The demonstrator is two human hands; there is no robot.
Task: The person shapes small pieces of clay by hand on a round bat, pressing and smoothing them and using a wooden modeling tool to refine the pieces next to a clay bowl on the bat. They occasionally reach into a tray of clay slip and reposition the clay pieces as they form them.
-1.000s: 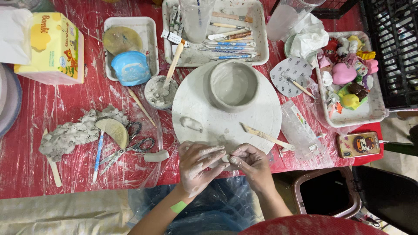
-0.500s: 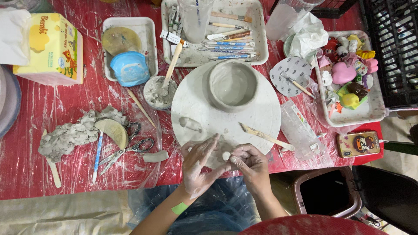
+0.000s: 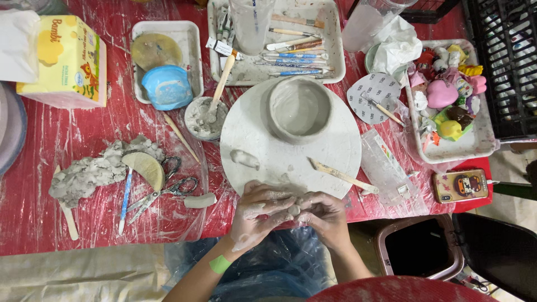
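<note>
Head view: a counter [image 3: 67,223] under red plastic, smeared with clay. At its near edge the left hand [image 3: 258,212] and right hand [image 3: 324,215] close together around a small clay lump [image 3: 293,210], just below the round board [image 3: 291,154] carrying a clay bowl [image 3: 297,109].

The left hand [image 3: 260,212], open with fingers spread half a second ago, now curls back over the small clay lump [image 3: 292,210] and presses against the right hand [image 3: 324,215]. The lump, then showing between the fingertips, is now mostly hidden between both hands at the near edge of the round board [image 3: 335,151].
</note>
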